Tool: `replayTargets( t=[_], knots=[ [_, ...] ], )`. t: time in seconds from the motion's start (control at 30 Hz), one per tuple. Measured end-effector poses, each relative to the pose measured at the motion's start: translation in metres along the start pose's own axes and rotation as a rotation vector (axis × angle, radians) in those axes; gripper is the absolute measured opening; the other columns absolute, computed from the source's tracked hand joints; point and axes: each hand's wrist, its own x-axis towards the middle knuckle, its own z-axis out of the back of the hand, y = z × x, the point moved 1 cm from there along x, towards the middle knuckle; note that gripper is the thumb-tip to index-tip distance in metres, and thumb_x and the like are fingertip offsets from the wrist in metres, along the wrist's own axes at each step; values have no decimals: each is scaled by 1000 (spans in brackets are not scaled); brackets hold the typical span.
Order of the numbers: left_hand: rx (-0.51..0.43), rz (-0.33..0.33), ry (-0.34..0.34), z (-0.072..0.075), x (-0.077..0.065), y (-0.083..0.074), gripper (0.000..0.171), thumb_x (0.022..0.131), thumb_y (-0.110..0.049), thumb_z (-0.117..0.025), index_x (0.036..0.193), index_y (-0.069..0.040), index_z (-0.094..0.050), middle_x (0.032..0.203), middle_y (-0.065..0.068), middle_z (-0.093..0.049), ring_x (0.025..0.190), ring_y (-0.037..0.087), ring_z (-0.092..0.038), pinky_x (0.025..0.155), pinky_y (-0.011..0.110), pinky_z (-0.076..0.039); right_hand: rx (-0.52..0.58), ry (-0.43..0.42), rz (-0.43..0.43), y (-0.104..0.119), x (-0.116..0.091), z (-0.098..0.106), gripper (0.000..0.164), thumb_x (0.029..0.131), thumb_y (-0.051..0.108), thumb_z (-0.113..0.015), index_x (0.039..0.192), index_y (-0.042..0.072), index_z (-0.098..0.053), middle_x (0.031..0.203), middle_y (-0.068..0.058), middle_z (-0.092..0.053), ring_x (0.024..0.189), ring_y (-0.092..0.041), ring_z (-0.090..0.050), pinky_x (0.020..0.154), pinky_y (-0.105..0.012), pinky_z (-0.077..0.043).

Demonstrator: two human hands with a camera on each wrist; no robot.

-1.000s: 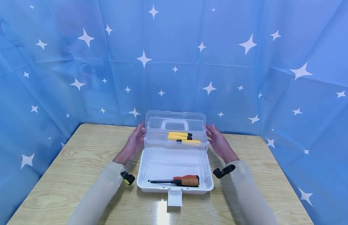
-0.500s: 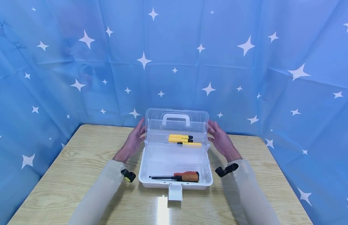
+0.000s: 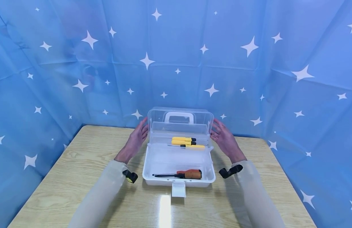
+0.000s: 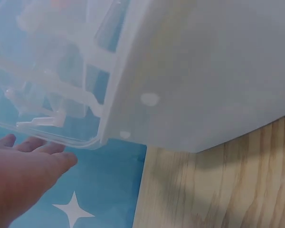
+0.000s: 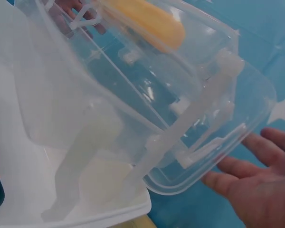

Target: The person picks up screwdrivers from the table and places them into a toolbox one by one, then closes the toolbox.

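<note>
A white toolbox [image 3: 178,158] stands on the table with its clear lid [image 3: 180,114] raised and a white handle on the lid. Three yellow-handled screwdrivers [image 3: 183,143] lie on the raised clear tray [image 3: 164,140]. In the white bottom lie a red-handled tool and a brown-handled screwdriver [image 3: 193,174]. My left hand [image 3: 135,139] is at the left edge of the lid, fingers extended. At the right edge is my right hand [image 3: 225,139], its fingers [image 5: 237,166] spread close against the clear plastic. Neither hand is curled round anything.
The wooden table [image 3: 101,148] reaches to a blue star-patterned curtain [image 3: 176,63] at its back and sides. A white latch flap [image 3: 178,189] hangs from the front of the toolbox.
The toolbox has slid a little away from me, toward the curtain. Its lid handle shows higher. Both hands have moved along with the lid's sides, slightly farther forward.
</note>
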Motion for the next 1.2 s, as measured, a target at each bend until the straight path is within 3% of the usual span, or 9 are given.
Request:
replayTargets(
  t=[0.17,0.3,0.43,0.63,0.77,1.0,1.2],
  knots=[
    [-16,-40,31,-2,1,2,67,107,-51,-17,160,-16,5,167,11,-3,154,28,-1,124,45,1,15,3,60,2,-3,1,63,109,37,-32,159,7,-8,165,-19,-8,147,-45,-18,113,-35,-38],
    [-24,-89,47,-3,1,3,66,108,-48,-16,160,-14,6,167,12,-2,153,29,-1,124,45,1,22,16,116,-1,-4,0,57,110,31,-30,159,6,-14,163,-21,-14,146,-44,-23,114,-36,-37],
    [-61,-132,44,-2,0,3,63,108,-45,-16,160,-15,4,166,15,-6,153,31,-3,124,45,0,71,28,195,-6,-6,-1,46,110,23,-27,153,8,-29,154,-22,-29,143,-41,-32,114,-38,-38],
    [-49,-153,39,-3,-5,6,65,108,-45,-16,159,-11,8,165,18,-4,153,33,0,124,45,2,154,39,272,-12,-13,-3,31,109,19,-30,134,16,-48,133,-7,-47,137,-36,-40,109,-39,-41],
    [-5,-144,40,-6,-10,5,66,108,-45,-17,159,-12,10,166,16,3,153,32,4,124,45,3,166,42,286,-13,-19,-4,29,109,17,-30,134,15,-44,130,-4,-47,131,-26,-48,108,-37,-42],
    [73,-128,14,-11,-21,-1,67,107,-43,-25,160,-16,8,167,7,9,153,30,3,124,46,1,131,-19,237,-11,-28,-11,43,109,16,-33,146,-1,-20,129,-3,-49,124,-16,-54,107,-31,-45],
    [138,-119,-20,-15,-33,-3,66,108,-44,-25,160,-16,4,167,8,2,153,29,0,124,46,-3,31,-82,189,-10,-37,-16,46,109,23,-38,147,2,-24,131,-3,-44,115,-12,-56,107,-29,-45]
  ],
)
